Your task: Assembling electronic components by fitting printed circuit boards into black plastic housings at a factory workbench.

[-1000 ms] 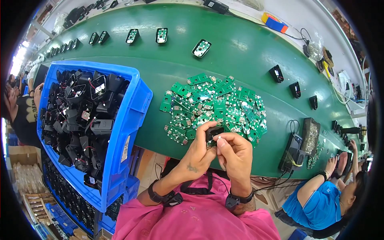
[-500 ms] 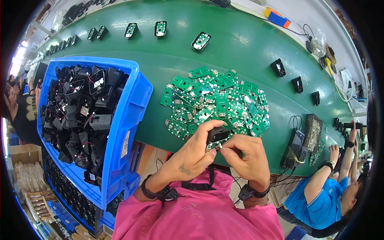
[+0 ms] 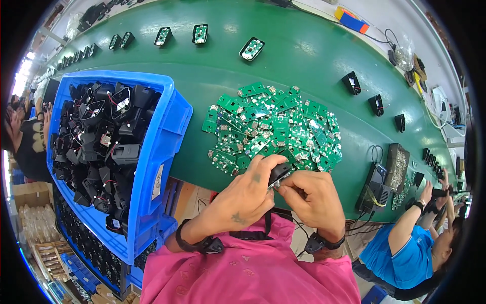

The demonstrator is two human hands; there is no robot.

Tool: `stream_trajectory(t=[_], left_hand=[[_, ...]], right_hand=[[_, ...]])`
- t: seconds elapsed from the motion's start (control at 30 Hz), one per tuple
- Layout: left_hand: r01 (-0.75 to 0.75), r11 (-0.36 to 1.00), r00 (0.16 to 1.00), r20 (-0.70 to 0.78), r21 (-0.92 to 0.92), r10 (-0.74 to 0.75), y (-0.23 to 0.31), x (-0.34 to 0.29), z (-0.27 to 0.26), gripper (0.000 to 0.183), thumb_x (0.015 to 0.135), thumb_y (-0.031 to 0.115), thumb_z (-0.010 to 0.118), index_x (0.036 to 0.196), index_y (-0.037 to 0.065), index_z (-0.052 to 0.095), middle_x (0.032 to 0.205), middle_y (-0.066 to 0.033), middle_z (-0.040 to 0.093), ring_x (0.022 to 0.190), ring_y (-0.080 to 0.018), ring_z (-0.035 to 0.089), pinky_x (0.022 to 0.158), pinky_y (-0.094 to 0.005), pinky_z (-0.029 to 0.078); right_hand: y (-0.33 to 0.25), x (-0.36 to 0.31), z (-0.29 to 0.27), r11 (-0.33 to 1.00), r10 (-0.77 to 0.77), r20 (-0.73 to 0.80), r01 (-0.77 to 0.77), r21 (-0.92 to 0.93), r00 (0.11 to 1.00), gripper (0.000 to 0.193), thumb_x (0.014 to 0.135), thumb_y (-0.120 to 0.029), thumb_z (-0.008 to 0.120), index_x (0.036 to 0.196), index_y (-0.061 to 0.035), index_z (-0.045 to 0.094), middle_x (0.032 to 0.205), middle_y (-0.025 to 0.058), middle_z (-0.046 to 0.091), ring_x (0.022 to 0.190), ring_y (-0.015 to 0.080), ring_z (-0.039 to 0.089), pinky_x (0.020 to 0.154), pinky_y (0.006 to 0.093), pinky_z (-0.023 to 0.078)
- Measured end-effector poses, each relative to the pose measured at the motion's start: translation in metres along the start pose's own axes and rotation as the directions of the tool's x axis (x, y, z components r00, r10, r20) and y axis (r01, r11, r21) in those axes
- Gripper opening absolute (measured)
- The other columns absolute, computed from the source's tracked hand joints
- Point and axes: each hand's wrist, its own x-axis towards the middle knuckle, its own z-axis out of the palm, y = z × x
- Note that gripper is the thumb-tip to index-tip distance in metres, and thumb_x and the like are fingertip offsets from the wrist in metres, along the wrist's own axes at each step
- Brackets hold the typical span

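Note:
Between thumb and fingers, my left hand [image 3: 246, 191] grips a black plastic housing [image 3: 278, 173], tilted, just off the table's near edge. My right hand [image 3: 315, 198] is closed in a pinch at the housing's near side. A sliver of circuit board shows there; whatever lies between the right fingertips is hidden. Right beyond both hands spreads a wide heap of green circuit boards [image 3: 276, 126] with metal connectors.
A blue crate [image 3: 174, 109] full of black housings stands at left. Housings with boards fitted, one being a housing [image 3: 252, 49], line the far green table [image 3: 212, 66]; other housings [image 3: 376, 105] stand at right. A black device [image 3: 373, 187] sits near a co-worker in blue [image 3: 405, 253].
The housing in my left hand has turned, showing less of its board. The line of housings on the far side has shifted slightly left. The co-worker's hands have moved.

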Motion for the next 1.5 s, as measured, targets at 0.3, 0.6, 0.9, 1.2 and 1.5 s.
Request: stream_trajectory(t=[0.3, 0.6, 0.9, 1.2, 1.5], left_hand=[[0.029, 0.841, 0.968, -0.194, -0.54, -0.159, -0.014, 0.001, 0.021, 0.052, 0.092, 0.001, 0.047, 0.141, 0.004, 0.028, 0.12, -0.0141, 0.048, 0.09, -0.0174, 0.054, 0.077, -0.0307, 0.049], [0.065, 0.832, 0.996, -0.018, -0.551, -0.09, -0.032, 0.003, 0.017, 0.061, 0.081, -0.01, 0.069, 0.135, 0.002, 0.044, 0.128, -0.0121, 0.051, 0.101, -0.016, 0.06, 0.083, -0.027, 0.054], [-0.125, 0.908, 0.988, -0.134, -0.399, 0.078, -0.037, 0.016, 0.027, 0.051, 0.08, -0.012, 0.061, 0.128, 0.004, 0.055, 0.129, -0.0131, 0.053, 0.093, -0.0159, 0.065, 0.07, -0.0244, 0.057], [-0.233, 0.97, 0.892, -0.412, -0.07, 0.185, -0.049, 0.014, 0.028, 0.048, 0.08, 0.002, 0.067, 0.127, 0.0, 0.057, 0.127, -0.0146, 0.058, 0.112, -0.023, 0.058, 0.096, -0.0327, 0.047], [-0.133, 0.918, 0.909, -0.414, -0.373, -0.037, -0.036, 0.017, 0.049, 0.06, 0.085, -0.012, 0.048, 0.143, 0.001, 0.044, 0.13, -0.0186, 0.058, 0.109, -0.0208, 0.063, 0.085, -0.0275, 0.05]], right_hand=[[0.011, -0.005, 0.02, 0.991, 0.131, -0.268, -0.122, 0.05, 0.954, 0.011, 0.089, -0.007, 0.065, 0.085, 0.0032, 0.065, 0.068, 0.0056, 0.062, 0.057, 0.0105, 0.059, 0.05, 0.0257, 0.044], [0.036, -0.023, 0.043, 0.837, 0.359, -0.306, -0.159, 0.523, 0.882, 0.015, 0.092, -0.012, 0.066, 0.091, 0.0027, 0.063, 0.069, 0.003, 0.066, 0.059, 0.0041, 0.059, 0.05, 0.0212, 0.046], [0.029, -0.023, 0.04, 0.968, 0.09, -0.426, 0.021, 0.249, 0.9, 0.013, 0.088, -0.01, 0.068, 0.081, 0.0008, 0.065, 0.069, 0.0077, 0.062, 0.06, 0.0158, 0.061, 0.054, 0.0297, 0.045], [0.013, -0.021, 0.036, 0.998, 0.023, -0.271, -0.006, 0.063, 0.962, 0.024, 0.091, -0.021, 0.065, 0.079, -0.0019, 0.059, 0.068, 0.0152, 0.06, 0.059, 0.0315, 0.061, 0.052, 0.04, 0.046], [0.015, -0.022, 0.046, 0.998, 0.041, -0.464, -0.063, -0.032, 0.885, 0.017, 0.093, -0.012, 0.06, 0.078, -0.0035, 0.057, 0.066, 0.0129, 0.057, 0.056, 0.0329, 0.058, 0.049, 0.0413, 0.043]])
